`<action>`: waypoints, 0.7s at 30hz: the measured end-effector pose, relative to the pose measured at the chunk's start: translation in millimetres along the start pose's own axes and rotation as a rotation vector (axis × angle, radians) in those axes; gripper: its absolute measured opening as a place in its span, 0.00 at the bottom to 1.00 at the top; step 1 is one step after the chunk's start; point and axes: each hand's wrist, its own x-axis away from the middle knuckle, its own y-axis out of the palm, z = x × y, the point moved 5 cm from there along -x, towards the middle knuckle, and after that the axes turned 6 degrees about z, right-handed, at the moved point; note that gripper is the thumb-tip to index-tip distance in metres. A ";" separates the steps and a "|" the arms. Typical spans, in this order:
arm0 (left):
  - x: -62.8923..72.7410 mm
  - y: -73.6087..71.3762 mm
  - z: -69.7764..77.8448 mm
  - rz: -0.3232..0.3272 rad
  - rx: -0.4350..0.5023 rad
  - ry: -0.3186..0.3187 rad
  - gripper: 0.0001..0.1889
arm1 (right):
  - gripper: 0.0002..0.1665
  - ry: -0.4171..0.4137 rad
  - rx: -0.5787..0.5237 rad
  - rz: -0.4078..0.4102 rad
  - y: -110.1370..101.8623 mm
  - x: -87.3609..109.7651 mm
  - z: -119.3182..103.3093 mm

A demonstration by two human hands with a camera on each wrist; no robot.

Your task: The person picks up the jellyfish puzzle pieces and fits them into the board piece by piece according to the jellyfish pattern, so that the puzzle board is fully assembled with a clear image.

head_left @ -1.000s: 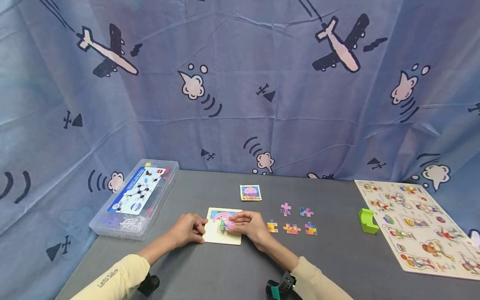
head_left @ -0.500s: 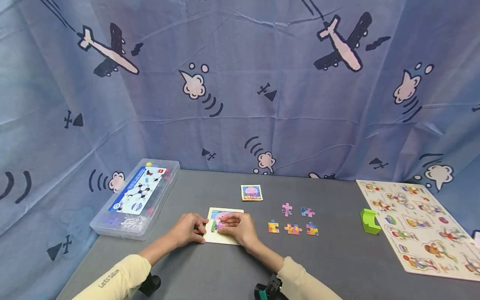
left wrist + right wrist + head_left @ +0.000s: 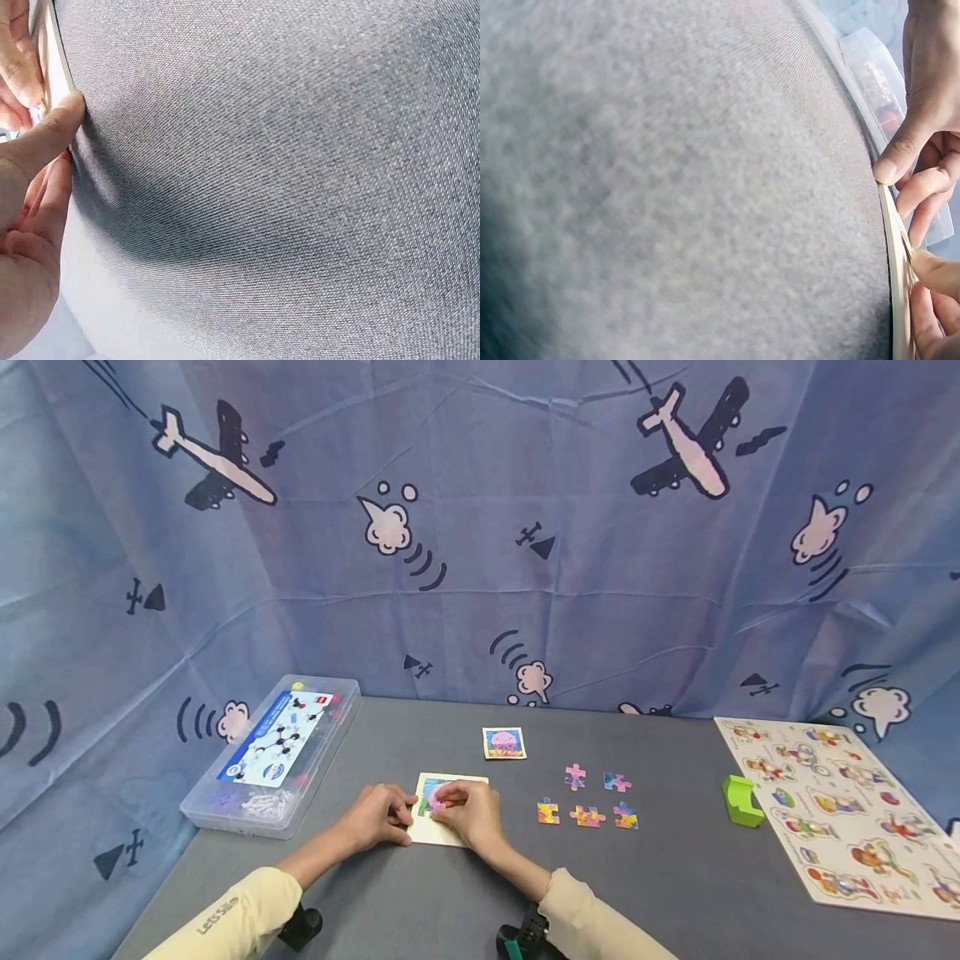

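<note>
A small cream puzzle board point(image 3: 435, 837) lies flat on the grey table, with part of a blue, green and pink picture in it. My left hand point(image 3: 375, 816) grips its left edge; in the left wrist view the thumb point(image 3: 64, 116) presses on the near rim. Over the board, my right hand point(image 3: 472, 814) pinches a puzzle piece point(image 3: 436, 804), mostly covered by the fingers. Seen from the right wrist, the piece is a thin tilted edge between thumb and fingers, close over the board point(image 3: 900, 300).
Several loose puzzle pieces point(image 3: 587, 816) lie right of the board. Behind it is a small jellyfish picture card point(image 3: 504, 743). A clear plastic case point(image 3: 300, 777) stands at left. A green block point(image 3: 742, 802) and a large picture board point(image 3: 840, 793) are at right.
My right hand has moved left across the board with the puzzle piece, toward my left hand. The left hand has stayed on the board's edge.
</note>
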 end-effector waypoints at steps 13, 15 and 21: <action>0.0 -0.4 1.4 -0.013 0.011 -0.041 0.11 | 0.13 -0.128 0.070 -0.026 1.5 3.4 -10.6; 0.2 -0.3 1.3 -0.015 0.007 -0.046 0.11 | 0.14 -0.126 0.076 -0.021 1.6 3.7 -10.5; 0.4 -0.2 0.9 -0.018 -0.001 -0.062 0.10 | 0.15 -0.064 0.027 -0.012 1.6 2.2 -7.1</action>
